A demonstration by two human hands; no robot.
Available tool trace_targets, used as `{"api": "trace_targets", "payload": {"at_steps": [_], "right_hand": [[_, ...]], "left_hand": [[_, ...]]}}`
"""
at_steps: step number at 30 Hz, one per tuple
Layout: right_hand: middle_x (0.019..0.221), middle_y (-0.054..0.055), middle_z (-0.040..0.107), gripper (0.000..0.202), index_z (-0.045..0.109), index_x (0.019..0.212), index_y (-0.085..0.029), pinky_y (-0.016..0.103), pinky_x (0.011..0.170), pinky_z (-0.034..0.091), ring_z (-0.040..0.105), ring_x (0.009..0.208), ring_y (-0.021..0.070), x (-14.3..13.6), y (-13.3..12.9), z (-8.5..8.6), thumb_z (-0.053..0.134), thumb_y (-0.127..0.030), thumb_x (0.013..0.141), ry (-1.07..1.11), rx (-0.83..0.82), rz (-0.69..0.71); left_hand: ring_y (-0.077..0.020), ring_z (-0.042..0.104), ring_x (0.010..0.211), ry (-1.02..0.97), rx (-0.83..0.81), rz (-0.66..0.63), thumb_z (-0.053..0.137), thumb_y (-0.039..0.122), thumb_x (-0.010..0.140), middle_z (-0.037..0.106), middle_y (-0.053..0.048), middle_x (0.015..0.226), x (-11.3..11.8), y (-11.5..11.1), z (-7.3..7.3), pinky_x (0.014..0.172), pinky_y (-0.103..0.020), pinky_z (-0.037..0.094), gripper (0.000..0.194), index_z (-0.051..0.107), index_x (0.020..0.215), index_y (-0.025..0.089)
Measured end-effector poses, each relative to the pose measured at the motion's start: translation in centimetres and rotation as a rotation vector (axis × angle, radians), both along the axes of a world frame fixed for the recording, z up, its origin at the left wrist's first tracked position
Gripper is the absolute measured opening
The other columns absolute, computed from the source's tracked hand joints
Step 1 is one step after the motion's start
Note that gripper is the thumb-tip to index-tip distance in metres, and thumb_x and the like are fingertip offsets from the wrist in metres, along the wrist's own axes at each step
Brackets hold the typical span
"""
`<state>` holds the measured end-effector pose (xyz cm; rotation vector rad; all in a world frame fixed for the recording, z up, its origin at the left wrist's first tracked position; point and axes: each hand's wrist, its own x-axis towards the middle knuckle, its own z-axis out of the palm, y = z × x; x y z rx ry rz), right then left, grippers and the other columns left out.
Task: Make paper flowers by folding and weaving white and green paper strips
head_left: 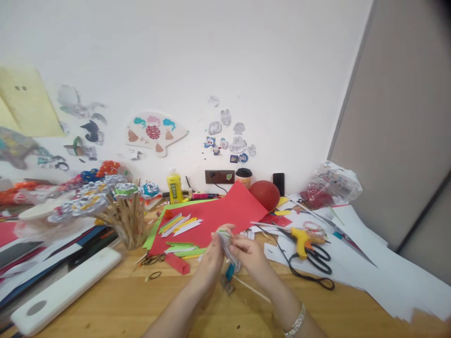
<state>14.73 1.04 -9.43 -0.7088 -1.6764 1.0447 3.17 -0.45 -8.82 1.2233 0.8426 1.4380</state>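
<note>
Above the front of the wooden table, my left hand (210, 257) is closed around a small piece of white folded paper (225, 241) with a green edge. My right hand (251, 253) pinches the same paper from the other side, its fingertips close to those of the left. Just below my hands are a small blue piece (230, 271), a greyish-brown lump (226, 284) and a thin pale stick (252, 288). Behind them, a large red paper sheet (211, 213) carries white, yellow and green paper strips (181, 225). A folded red paper piece (177, 263) lies left of my left hand.
On the right are a yellow glue gun (301, 241), black-handled scissors (319, 260) and white paper sheets (398, 277). A jar of wooden sticks (132, 223) and a long white device (66, 291) occupy the left. A yellow bottle (174, 186), lidded cup (244, 177) and red balloon (265, 195) stand behind.
</note>
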Motion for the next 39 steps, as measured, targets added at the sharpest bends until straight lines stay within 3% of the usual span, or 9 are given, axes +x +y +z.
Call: {"api": "trace_targets", "payload": {"at_steps": [7,13,16,22,26,29,31,34,39], "right_hand": [[0.063,-0.001,0.051,0.026,0.063,0.066,-0.015,0.023,0.058,0.036,0.046,0.063,0.0128,0.3,0.0,0.2,0.057,-0.038,0.075,0.055,-0.14,0.081],[0.069,0.0,0.056,0.027,0.062,0.074,-0.014,0.025,0.062,0.04,0.051,0.067,0.0142,0.3,0.0,0.0,0.059,-0.041,0.072,0.09,-0.281,0.124],[0.072,0.001,0.056,0.025,0.059,0.075,-0.015,0.025,0.063,0.041,0.052,0.069,0.0147,-0.2,0.3,-0.6,0.058,-0.04,0.073,0.078,-0.232,0.078],[0.087,0.004,0.057,0.02,0.052,0.09,-0.018,0.026,0.065,0.042,0.053,0.075,0.0157,-1.9,-0.3,-1.7,0.051,-0.034,0.079,-0.043,-0.021,-0.25],[0.092,0.007,0.058,0.022,0.055,0.093,-0.019,0.03,0.078,0.039,0.053,0.088,0.0185,-2.6,-0.9,-2.0,0.038,-0.031,0.087,-0.143,0.111,-0.288],[0.1,0.008,0.057,0.028,0.053,0.099,-0.019,0.031,0.083,0.038,0.05,0.098,0.0188,-3.0,-0.7,-2.5,0.032,-0.033,0.089,-0.066,0.059,-0.278],[0.097,0.007,0.057,0.028,0.054,0.094,-0.02,0.03,0.078,0.041,0.052,0.093,0.0183,-3.1,-0.5,-2.9,0.032,-0.037,0.088,-0.01,-0.021,-0.272],[0.08,0.003,0.055,0.029,0.054,0.085,-0.02,0.025,0.056,0.043,0.053,0.067,0.0147,-3.2,-0.2,-3.3,0.036,-0.043,0.085,0.044,-0.171,-0.209],[0.057,-0.005,0.038,0.034,0.048,0.073,-0.02,0.02,0.034,0.032,0.035,0.038,0.0072,-3.3,-0.5,-2.8,0.044,-0.053,0.077,0.105,-0.41,-0.023]], "left_hand": [[-0.0211,0.055,0.09,-0.171,-0.077,-0.172,0.038,0.059,0.076,0.06,-0.008,0.098,0.3,-0.3,0.9,0.076,-0.032,0.043,0.046,0.054,0.083,0.017],[-0.0191,0.057,0.085,-0.137,-0.117,-0.196,0.049,0.054,0.073,0.062,-0.007,0.089,0.3,-0.2,0.3,0.074,-0.029,0.043,0.041,0.057,0.088,0.016],[-0.0171,0.057,0.079,-0.107,-0.152,-0.106,0.049,0.053,0.074,0.062,-0.005,0.081,0.3,0.1,0.1,0.071,-0.027,0.043,0.04,0.057,0.085,0.015],[-0.0154,0.056,0.068,-0.307,-0.215,0.047,0.05,0.057,0.07,0.059,-0.002,0.073,0.5,0.9,0.1,0.063,-0.027,0.044,0.042,0.053,0.077,0.016],[-0.0152,0.056,0.071,-0.357,-0.25,0.069,0.052,0.054,0.071,0.058,-0.001,0.071,0.5,0.8,0.2,0.069,-0.028,0.044,0.038,0.052,0.072,0.016],[-0.0157,0.057,0.072,-0.405,-0.294,0.003,0.051,0.05,0.073,0.059,-0.003,0.072,0.5,0.8,0.3,0.07,-0.028,0.045,0.033,0.051,0.071,0.017],[-0.0152,0.058,0.067,-0.394,-0.297,-0.066,0.05,0.048,0.075,0.059,-0.002,0.068,0.5,0.8,0.3,0.063,-0.027,0.046,0.031,0.05,0.071,0.017],[-0.0135,0.057,0.056,-0.291,-0.278,-0.127,0.048,0.048,0.076,0.059,-0.001,0.065,0.2,0.8,0.4,0.051,-0.025,0.044,0.031,0.051,0.073,0.017],[-0.0141,0.059,0.059,-0.139,-0.217,-0.174,0.051,0.044,0.075,0.064,-0.004,0.08,-0.7,0.7,1.0,0.048,-0.023,0.044,0.028,0.055,0.077,0.016]]}}
